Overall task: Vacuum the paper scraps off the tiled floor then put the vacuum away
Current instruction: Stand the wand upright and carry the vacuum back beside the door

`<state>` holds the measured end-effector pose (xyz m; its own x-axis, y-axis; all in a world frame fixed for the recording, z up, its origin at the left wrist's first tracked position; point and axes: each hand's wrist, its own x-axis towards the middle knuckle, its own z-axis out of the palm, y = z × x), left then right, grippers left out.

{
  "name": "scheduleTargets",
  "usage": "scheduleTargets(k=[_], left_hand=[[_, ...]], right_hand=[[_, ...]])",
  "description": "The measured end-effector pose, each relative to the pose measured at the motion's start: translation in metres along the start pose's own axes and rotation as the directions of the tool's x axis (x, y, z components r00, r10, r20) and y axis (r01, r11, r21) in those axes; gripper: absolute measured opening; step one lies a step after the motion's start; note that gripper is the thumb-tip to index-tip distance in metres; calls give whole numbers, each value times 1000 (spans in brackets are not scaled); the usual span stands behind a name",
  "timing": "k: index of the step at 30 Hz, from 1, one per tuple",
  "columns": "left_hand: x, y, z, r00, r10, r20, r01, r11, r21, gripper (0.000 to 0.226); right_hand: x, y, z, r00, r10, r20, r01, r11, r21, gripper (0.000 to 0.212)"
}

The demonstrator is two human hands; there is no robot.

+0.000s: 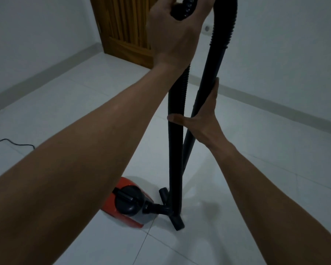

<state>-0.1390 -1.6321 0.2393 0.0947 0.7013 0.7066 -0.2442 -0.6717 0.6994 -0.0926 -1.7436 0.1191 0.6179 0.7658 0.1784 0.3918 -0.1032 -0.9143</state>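
Observation:
A red and grey vacuum body (127, 204) with a black top sits on the white tiled floor (256, 188) below my arms. Its black ribbed hose (223, 25) loops up past the frame's top. My left hand (172, 33) is raised high and closed around the hose's upper bend. The black wand (204, 88) leans down to the floor nozzle (175, 217) beside the vacuum body, crossing a second black tube (175, 150). My right hand (203, 115) grips both tubes together where they cross. No paper scraps show on the tiles.
A wooden slatted door (126, 31) stands ahead in the corner between white walls. A black power cord (11, 144) lies on the floor at the far left. A wall socket (206, 28) sits right of the door.

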Motion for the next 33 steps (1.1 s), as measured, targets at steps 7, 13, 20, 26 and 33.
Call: scheduleTargets(k=[7,13,20,26,33], left_hand=[[-30,-2,-37,986,37,161,-30,998,-46,30],[-60,-17,-61,994,2,106,3,999,-48,22],[-88,-32,-78,987,10,161,3,997,-79,20],[-147,-57,-101,939,38,341,-19,998,-60,70],[-184,-79,-127,913,5,408,27,997,-73,68]], right_hand=[[-10,4,18,979,-179,-95,170,981,-90,142],[-23,16,35,937,-330,-118,315,941,-125,142],[-39,58,54,898,-417,-139,396,905,-153,147],[-51,85,70,912,-381,-149,380,924,-39,149],[-66,108,81,929,-362,-79,360,932,-37,137]])
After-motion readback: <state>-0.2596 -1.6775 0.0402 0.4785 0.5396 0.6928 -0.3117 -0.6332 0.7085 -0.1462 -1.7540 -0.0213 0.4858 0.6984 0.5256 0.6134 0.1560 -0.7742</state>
